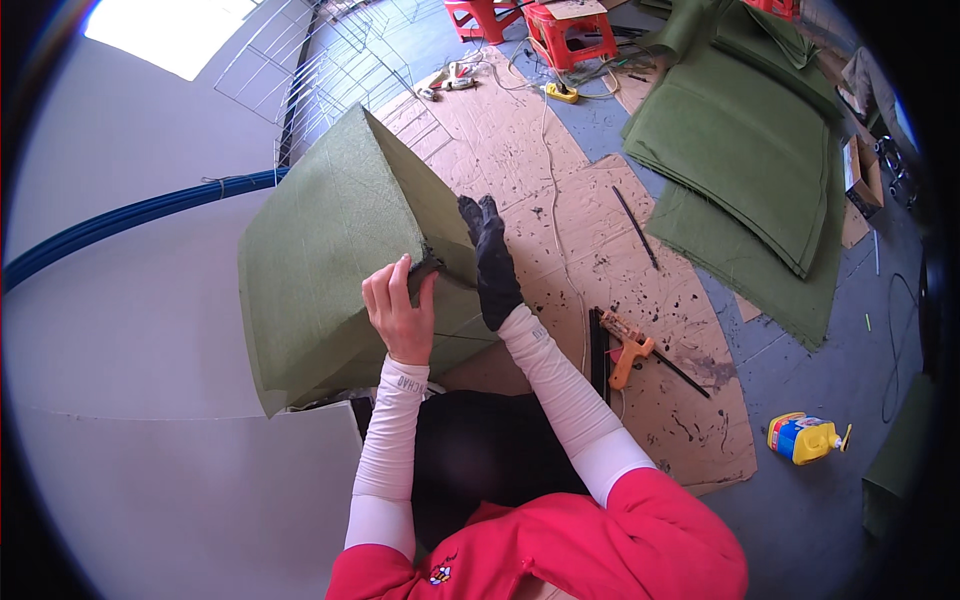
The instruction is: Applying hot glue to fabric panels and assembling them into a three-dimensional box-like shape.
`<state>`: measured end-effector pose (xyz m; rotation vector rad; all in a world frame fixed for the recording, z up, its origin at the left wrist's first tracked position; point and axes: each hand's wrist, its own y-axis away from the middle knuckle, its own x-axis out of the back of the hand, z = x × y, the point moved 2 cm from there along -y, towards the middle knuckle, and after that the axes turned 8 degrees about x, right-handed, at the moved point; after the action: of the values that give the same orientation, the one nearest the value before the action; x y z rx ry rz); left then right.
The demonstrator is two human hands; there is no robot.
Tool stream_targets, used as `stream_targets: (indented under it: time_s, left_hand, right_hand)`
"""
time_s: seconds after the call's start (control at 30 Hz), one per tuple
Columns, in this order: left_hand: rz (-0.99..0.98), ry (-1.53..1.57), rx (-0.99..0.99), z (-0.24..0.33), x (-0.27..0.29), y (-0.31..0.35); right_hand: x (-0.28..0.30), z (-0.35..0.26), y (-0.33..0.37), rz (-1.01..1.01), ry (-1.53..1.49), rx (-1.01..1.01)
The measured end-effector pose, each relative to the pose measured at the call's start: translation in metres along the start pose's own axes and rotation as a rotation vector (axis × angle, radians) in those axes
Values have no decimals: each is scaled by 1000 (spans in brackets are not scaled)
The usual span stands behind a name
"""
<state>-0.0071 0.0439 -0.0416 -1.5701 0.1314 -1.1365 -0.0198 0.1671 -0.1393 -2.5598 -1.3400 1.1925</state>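
A box-like form of green felt-like sheet (320, 230) stands tilted in front of me, its open side to the right. My bare left hand (402, 312) closes on its near corner edge, thumb and fingers on either side. Something dark, of a kind I cannot make out, shows at that edge beside the fingertips. My right hand (490, 262), in a black glove, is held upright along the right side of the green form. Its fingers point away from me, stretched out; whether the palm presses on the sheet is hidden.
An orange glue gun (630, 360) and black sticks (635, 228) lie on stained cardboard (690, 440). Green sheets (740, 150) are stacked at right. A yellow jug (803, 438) lies at lower right. Red stools (570, 38) and a wire rack (320, 60) stand farther back. A white cord (556, 200) crosses the cardboard.
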Motion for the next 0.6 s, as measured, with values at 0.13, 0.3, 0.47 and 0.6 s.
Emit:
stream_targets:
  time_s: [0.13, 0.3, 0.47, 0.6]
  left_hand:
    - [-6, 7, 25, 4, -2, 2]
    - [50, -49, -30, 17, 14, 11]
    - [-362, 543, 763, 28, 17, 62]
    - [-225, 1203, 1380, 30, -9, 63]
  right_hand:
    - [-15, -11, 9, -101, 318, 148]
    - [7, 2, -1, 38, 175, -23]
    - [46, -2, 22, 128, 195, -9]
    - [40, -15, 33, 201, 32, -155]
